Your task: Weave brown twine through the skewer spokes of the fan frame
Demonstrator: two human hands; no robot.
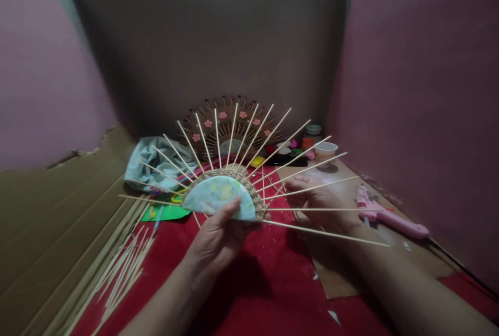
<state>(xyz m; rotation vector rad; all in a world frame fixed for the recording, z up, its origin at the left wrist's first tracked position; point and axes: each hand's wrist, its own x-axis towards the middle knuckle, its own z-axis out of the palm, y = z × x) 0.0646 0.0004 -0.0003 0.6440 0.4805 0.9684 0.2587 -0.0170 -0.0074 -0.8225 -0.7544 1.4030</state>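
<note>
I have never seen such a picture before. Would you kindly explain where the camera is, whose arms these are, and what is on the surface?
There is no machine here. One camera, worn on a person's head, looks forward and down, so the arms belong to the wearer.

The left hand holds a half-round piece with a woven-looking edge, from which thin sticks spread like rays. The right hand is behind some sticks; its fingers are too unclear to say what they touch.

On the red covering lie loose sticks at the left. At the right, a pink glue gun lies on a brown board.
</note>
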